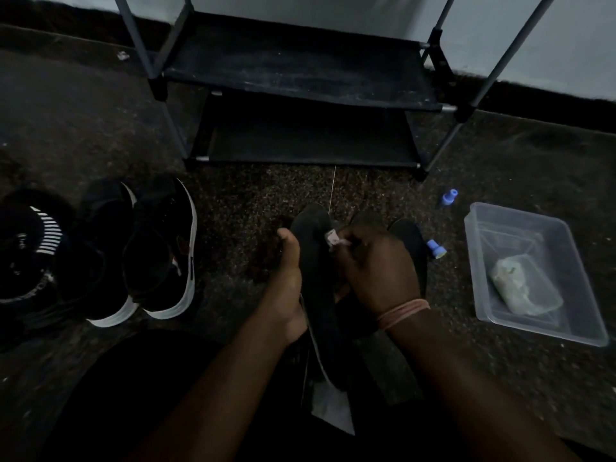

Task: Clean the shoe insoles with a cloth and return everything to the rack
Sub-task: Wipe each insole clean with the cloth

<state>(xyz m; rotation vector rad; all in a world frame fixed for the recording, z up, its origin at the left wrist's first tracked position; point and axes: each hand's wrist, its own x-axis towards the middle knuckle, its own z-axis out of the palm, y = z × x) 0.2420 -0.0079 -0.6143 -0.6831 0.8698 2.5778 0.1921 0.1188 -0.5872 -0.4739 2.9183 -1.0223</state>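
Note:
My left hand (289, 281) grips a dark insole (316, 261) by its left edge, holding it lengthwise in front of me. My right hand (373, 271) presses a small cloth (332, 240) against the insole's upper part, and only a pale corner of the cloth shows between the fingers. A second dark insole (411, 245) lies on the carpet just right of my right hand. A pair of black shoes with white soles (143, 255) stands at the left. The black shoe rack (300, 91) stands ahead with both shelves bare.
A clear plastic tub (573, 278) with a pale wad (523, 286) inside sits at the right. Two small blue caps (450, 196) (435, 249) lie on the carpet near it. More dark shoes with striped trim (30, 251) are at the far left.

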